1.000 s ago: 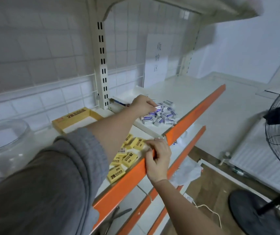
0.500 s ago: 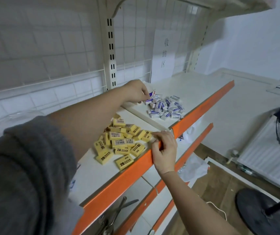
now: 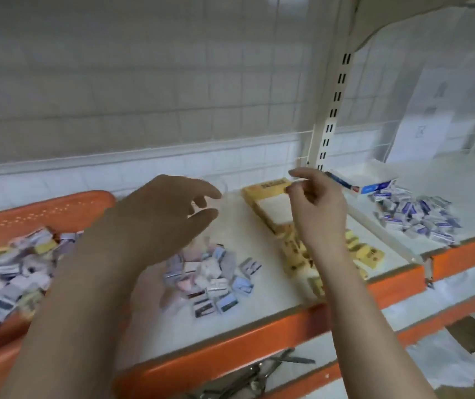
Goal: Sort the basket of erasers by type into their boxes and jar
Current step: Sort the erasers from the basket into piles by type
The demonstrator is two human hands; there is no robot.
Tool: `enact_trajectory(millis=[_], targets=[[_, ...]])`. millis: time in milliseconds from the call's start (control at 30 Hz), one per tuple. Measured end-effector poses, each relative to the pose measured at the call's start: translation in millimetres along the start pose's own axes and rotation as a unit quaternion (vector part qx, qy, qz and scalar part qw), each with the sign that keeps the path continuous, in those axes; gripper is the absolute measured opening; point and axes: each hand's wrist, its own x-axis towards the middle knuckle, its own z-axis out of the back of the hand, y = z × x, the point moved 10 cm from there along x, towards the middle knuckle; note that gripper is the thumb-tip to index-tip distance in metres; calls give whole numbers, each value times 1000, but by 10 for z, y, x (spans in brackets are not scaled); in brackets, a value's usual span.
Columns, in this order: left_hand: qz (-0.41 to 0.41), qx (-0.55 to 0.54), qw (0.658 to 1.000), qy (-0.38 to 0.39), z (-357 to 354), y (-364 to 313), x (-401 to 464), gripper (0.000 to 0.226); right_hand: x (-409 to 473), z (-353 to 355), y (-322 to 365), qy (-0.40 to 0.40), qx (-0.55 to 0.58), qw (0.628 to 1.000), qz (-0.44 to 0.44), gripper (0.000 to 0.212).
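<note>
Above pastel erasers and orange basket, both hands loose-fingered, holding nothing.

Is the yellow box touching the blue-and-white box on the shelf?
Apart. The head view shows bare white shelf between the yellow box and the blue-and-white box, though the right hand covers part of that stretch.

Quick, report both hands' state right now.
Left hand: open, fingers spread, holding nothing, above the pastel eraser pile.
Right hand: fingers loosely curled, nothing visibly held; blur hides anything small.
</note>
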Motion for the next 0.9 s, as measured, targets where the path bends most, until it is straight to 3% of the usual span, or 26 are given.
enact_trajectory(millis=[100,167,267,333,500,567,900], targets=[[109,-3,993,-45,308,660,-598,19,-129,-791,494,162,23,985,55,19],[170,17,982,-78,525,1058,-966,18,-310,-1323,807,277,-1,955,105,15],[263,47,960,-86,714,1638,-1452,20,-733,-2069,1194,442,-101,867,209,12],[308,65,946,-75,774,1934,-1696,20,-1059,-2462,1373,519,-165,792,278,22],[338,115,934,-22,774,2299,-1932,23,-1562,-3239,1372,568,-328,649,387,39],[342,126,931,-15,774,2338,-1934,24,-1644,-3456,1277,567,-369,618,400,46],[321,158,934,8,698,2416,-1750,24,-1727,-3767,1175,532,-342,692,348,25]])
